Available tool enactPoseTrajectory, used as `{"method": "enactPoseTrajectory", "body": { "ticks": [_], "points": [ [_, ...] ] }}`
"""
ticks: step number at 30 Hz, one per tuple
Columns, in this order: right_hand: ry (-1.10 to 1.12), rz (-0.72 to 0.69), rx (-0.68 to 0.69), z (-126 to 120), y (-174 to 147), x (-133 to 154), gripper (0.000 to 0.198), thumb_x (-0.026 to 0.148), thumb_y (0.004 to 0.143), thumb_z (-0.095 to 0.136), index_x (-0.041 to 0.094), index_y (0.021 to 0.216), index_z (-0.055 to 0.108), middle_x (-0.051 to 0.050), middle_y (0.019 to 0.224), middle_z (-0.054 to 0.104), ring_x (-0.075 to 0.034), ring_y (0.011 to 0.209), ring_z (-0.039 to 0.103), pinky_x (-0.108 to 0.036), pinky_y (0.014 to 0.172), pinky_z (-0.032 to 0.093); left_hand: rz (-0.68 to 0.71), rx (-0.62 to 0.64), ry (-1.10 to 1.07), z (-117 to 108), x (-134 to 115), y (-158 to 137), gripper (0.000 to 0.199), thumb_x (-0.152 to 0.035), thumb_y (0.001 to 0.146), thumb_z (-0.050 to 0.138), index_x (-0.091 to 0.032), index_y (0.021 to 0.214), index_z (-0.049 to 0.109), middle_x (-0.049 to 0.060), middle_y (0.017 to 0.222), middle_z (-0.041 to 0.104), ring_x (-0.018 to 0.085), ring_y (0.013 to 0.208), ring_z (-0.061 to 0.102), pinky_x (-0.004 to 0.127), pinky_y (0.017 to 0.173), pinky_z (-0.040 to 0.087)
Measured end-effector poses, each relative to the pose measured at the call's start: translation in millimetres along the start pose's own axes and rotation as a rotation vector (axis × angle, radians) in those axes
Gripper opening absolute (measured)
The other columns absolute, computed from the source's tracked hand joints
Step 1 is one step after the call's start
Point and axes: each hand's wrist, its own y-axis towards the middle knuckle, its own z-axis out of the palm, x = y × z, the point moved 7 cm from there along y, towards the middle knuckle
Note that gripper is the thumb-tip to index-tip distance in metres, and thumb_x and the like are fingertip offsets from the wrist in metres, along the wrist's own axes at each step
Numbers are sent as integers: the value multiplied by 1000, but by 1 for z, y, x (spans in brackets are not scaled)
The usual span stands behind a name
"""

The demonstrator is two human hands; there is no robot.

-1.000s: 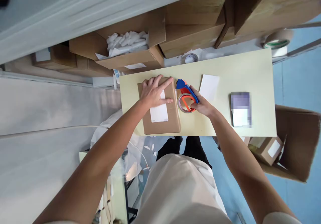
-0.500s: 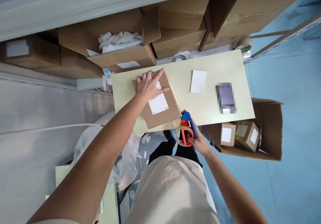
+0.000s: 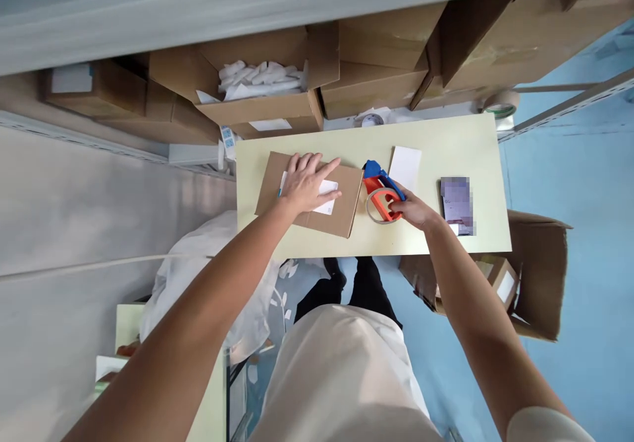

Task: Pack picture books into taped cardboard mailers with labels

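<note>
My left hand lies flat with spread fingers on top of a brown cardboard box. Under the palm, a white label on the box is partly covered. In my right hand is a tape dispenser with a blue head and an orange frame; my fingers wrap round its handle. The dispenser's blue head is at the right edge of the box; whether it touches cannot be told. Both the box and the dispenser are at the pale table.
A white paper and a purple item lie on the table's right part. Open cartons stand on the shelf behind. An open box with smaller boxes sits below right. A translucent bag hangs at left.
The box has turned, so its short edge now faces right. My right hand has brought the tape dispenser up from the table's front edge to beside that right edge.
</note>
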Motion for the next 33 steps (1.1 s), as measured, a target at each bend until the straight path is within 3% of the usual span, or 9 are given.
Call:
{"method": "enactPoseTrajectory", "body": {
  "ticks": [3, 7, 13, 16, 19, 22, 27, 29, 33],
  "points": [
    [-22, 18, -45, -4, -18, -12, 82, 11, 57, 55, 27, 137, 45, 0, 99, 66, -18, 78, 57, -27, 64, 47, -18, 0, 6, 3, 2, 1, 74, -60, 80, 49, -32, 145, 29, 10, 140, 40, 33, 130, 30, 52, 110, 9],
    [-10, 86, -117, 2, -68, -49, 88, 10, 58, 55, 29, 142, 36, 0, 105, 65, -17, 82, 58, -29, 70, 49, -11, -2, 16, 4, 1, 0, 73, -60, 81, 47, -31, 145, 28, 11, 137, 41, 33, 128, 32, 52, 110, 9],
    [97, 135, -157, 85, -136, -116, 96, 10, 57, 57, 30, 145, 27, -2, 110, 64, -17, 81, 59, -31, 70, 51, -25, 10, 34, 7, -1, -1, 74, -61, 81, 45, -30, 146, 25, 11, 138, 41, 35, 129, 30, 52, 109, 7],
    [132, 122, -144, 131, -143, -123, 97, 12, 60, 55, 30, 148, 18, -3, 115, 62, -16, 83, 59, -30, 74, 51, -51, -10, 38, 6, -1, 0, 77, -61, 80, 46, -30, 146, 23, 11, 138, 42, 34, 129, 31, 52, 109, 8],
    [125, 92, -222, 147, -133, -111, 94, 14, 63, 52, 29, 148, 14, -5, 120, 59, -16, 87, 58, -31, 79, 49, -126, -29, 28, 5, 5, 1, 77, -61, 81, 44, -29, 147, 21, 12, 137, 44, 35, 128, 33, 53, 108, 11],
    [154, 76, -258, 133, -104, -86, 93, 17, 64, 51, 27, 148, 13, -6, 117, 60, -18, 87, 58, -31, 75, 49, -303, -55, -3, 6, 23, -5, 79, -64, 82, 39, -27, 148, 18, 16, 133, 47, 38, 125, 37, 56, 103, 20],
    [181, 122, -266, 66, -24, -25, 90, 16, 57, 52, 31, 142, 29, -2, 100, 62, -15, 69, 54, -26, 56, 45, -534, -63, -88, 12, 46, -32, 100, -71, 76, 42, -12, 149, 8, 26, 135, 43, 43, 124, 38, 55, 95, 33],
    [173, 138, -195, 45, 6, -4, 79, 16, 55, 52, 31, 132, 44, 1, 87, 62, -14, 64, 51, -25, 53, 43, -473, -89, -74, 8, 44, -32, 101, -69, 76, 45, -9, 149, 8, 27, 145, 30, 43, 132, 28, 56, 100, 29],
    [93, 132, -20, 31, 33, 11, 64, 16, 55, 55, 30, 117, 56, 3, 76, 59, -13, 62, 51, -27, 55, 45, -128, -41, -48, 4, 25, -10, 82, -56, 81, 50, -22, 148, 19, 12, 157, 6, 38, 142, 5, 55, 110, 10]
  ]
}}
